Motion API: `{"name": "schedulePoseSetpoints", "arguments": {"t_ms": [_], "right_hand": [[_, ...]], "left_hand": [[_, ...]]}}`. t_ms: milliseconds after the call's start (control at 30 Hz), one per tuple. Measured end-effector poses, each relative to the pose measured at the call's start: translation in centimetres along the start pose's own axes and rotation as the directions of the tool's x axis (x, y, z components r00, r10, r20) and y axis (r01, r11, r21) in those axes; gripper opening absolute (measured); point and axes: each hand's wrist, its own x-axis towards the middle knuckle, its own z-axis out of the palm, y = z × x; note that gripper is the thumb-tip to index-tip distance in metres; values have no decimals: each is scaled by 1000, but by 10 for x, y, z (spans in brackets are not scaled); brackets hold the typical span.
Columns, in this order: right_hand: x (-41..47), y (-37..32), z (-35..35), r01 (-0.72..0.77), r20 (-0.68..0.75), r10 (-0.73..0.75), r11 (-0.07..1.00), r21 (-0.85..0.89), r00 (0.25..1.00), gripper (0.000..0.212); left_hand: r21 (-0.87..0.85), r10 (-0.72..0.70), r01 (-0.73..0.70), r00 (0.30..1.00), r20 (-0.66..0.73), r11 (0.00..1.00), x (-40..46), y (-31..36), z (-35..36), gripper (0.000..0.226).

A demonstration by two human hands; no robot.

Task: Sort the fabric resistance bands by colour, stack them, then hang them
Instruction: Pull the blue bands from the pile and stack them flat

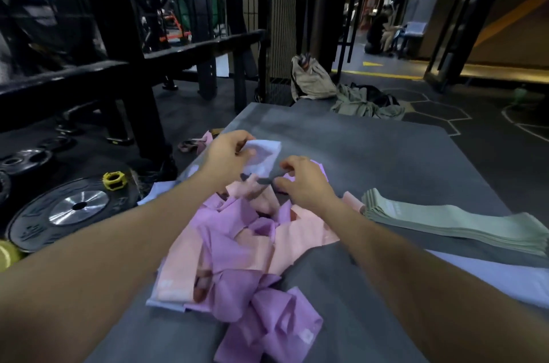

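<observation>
A jumbled heap of pink, peach and lilac fabric bands (237, 247) lies on the grey platform (386, 154). Above its far end, my left hand (228, 154) grips a pale lavender band (266, 154), lifted off the heap. My right hand (303, 181) pinches the same band's lower edge. A neat stack of sage green bands (451, 221) sits to the right. Flat pale lavender bands (490, 276) lie in front of the green stack, partly hidden by my right forearm.
Black weight plates (74, 208) and a yellow collar (114, 181) lie on the floor at left beside a black rack. One pink band (193, 144) hangs off the platform's left edge. A beige bag (312, 77) and crumpled clothing lie beyond the platform. People sit far off.
</observation>
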Motion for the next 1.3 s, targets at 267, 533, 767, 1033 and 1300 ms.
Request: {"name": "schedulePoseSetpoints", "arguments": {"t_ms": [267,533,767,1033,1300], "right_hand": [[-76,-20,-65,-51,-185,87,980,190,979,36],[-145,-11,-113,-59,-297,140,962,265,945,26],[-193,12,-130,-50,-272,144,944,326,951,25],[-213,59,-92,-159,-166,213,943,291,963,14],[-220,89,-60,-249,-151,289,939,236,945,35]], "left_hand": [[-108,124,-121,992,24,987,-45,100,-22,15],[-352,141,-110,988,63,929,-97,165,-10,20],[-492,145,-54,978,150,869,-127,184,13,17],[-469,-36,150,969,244,870,-160,142,67,18],[-395,-187,242,967,173,886,-187,99,104,18]]}}
